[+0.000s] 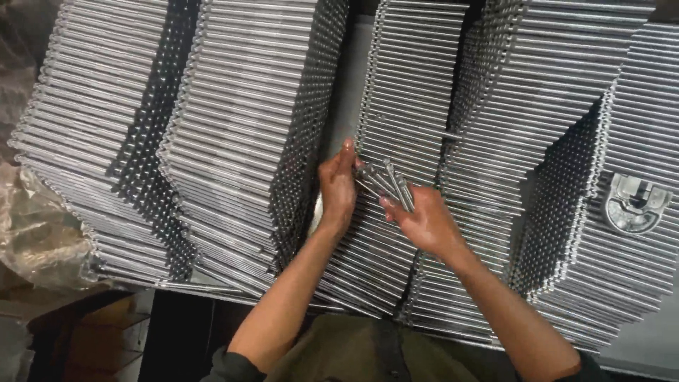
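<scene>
Both hands' fingers, left hand (338, 187) and right hand (424, 223), pinch slim shiny metal rods (387, 184).

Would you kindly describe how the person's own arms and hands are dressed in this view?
Both the left hand and the right hand are bare, without gloves, rings or a watch. The forearms are uncovered; dark sleeves sit pushed up near the elbows.

— What is worn on the arms?

— Both forearms are left bare to above the elbow; dark sleeves are seen pushed up at the bottom edge of the frame.

— And the hands?

— The left hand (338, 185) and the right hand (424, 221) are uncovered: no gloves, rings or watch are seen. An olive-green garment is glimpsed between the arms.
</scene>
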